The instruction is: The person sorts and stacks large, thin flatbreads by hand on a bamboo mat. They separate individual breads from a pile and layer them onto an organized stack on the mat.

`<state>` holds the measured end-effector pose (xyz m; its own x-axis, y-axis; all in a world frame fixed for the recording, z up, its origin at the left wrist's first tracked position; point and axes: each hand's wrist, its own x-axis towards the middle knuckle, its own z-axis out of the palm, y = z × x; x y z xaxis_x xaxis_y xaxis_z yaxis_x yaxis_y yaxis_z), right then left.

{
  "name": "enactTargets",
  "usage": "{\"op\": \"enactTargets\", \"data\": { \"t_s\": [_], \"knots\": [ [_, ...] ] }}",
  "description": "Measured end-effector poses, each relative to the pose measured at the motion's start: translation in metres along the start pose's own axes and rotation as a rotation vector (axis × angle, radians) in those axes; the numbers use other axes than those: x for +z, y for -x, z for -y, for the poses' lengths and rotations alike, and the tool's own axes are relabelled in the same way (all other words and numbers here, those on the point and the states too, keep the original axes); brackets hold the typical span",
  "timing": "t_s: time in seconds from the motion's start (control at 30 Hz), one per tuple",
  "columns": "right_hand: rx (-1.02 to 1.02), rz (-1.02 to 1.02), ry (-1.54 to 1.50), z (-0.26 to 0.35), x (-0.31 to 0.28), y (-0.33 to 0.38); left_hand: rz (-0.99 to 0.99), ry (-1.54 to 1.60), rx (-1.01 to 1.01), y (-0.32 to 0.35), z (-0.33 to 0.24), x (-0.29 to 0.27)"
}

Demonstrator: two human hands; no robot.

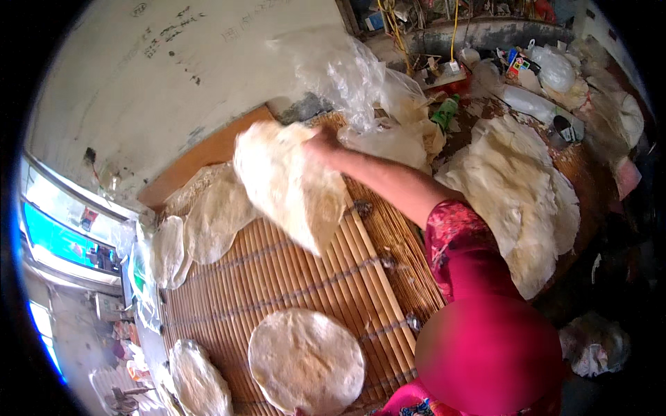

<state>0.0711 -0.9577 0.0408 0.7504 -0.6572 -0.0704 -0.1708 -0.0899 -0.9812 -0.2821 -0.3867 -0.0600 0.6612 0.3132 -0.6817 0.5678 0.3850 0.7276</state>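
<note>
From where I stand, the right hand (pixel 322 145) has its fingers closed on the two o'clock edge of a pale sheet (pixel 288 184), holding it over the twelve o'clock end of the slatted mat (pixel 277 270). The left hand I can't see, so I cannot tell how its fingers are. Gripped at that one edge, the thin sheet might fold over or tear under its own weight. Swung toward nine o'clock, it could snag on the draped sheet (pixel 218 215) close by; toward one o'clock, the loose clear plastic (pixel 347 80) might catch it. Its narrow corner points to five o'clock, the long axis running roughly eleven to five.
</note>
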Motion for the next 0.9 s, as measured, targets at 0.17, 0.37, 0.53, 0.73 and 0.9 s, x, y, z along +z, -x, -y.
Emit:
{"op": "enactTargets", "data": {
  "t_s": [0.17, 0.37, 0.53, 0.73, 0.9],
  "knots": [
    [0.072, -0.223, -0.256, -0.137, -0.075, -0.125, -0.015, -0.056, -0.026, -0.035, 0.003, 0.051],
    [0.112, -0.491, -0.157, -0.256, -0.122, -0.140, -0.012, -0.118, -0.039, -0.073, 0.001, 0.093],
    [0.083, -0.525, -0.282, -0.262, -0.127, -0.153, -0.013, -0.133, -0.043, -0.088, 0.001, 0.105],
    [0.145, -0.530, 0.370, -0.247, -0.146, -0.143, 0.018, -0.116, -0.048, -0.091, 0.003, 0.103],
    [-0.461, -0.642, 0.539, -0.212, -0.121, -0.057, 0.061, -0.042, -0.041, -0.077, 0.006, 0.072]
  ]
}}
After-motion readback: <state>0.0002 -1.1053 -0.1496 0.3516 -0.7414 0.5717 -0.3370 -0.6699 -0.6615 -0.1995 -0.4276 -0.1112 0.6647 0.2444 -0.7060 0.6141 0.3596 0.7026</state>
